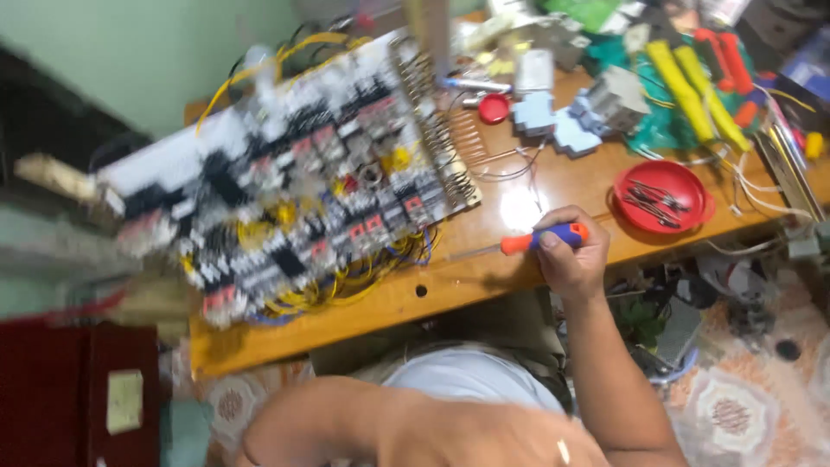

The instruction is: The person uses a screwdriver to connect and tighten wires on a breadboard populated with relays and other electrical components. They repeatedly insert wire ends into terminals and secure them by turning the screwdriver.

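You're gripping the screwdriver (527,244) in your right hand (571,255), fingers wrapped around its handle. It's lying flat above the desk (484,277), shaft pointing left toward the wired panel (294,182). Your left hand isn't showing, only the arm.

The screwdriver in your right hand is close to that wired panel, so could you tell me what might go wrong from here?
1. The screwdriver, gripped in the right hand, points its blade at the loose yellow wires hanging off the panel; a slip could nick them.
2. The red dish of small metal parts sits near the wooden table edge and could be knocked off.
3. The view is blurred, so aiming the tip may be unreliable.
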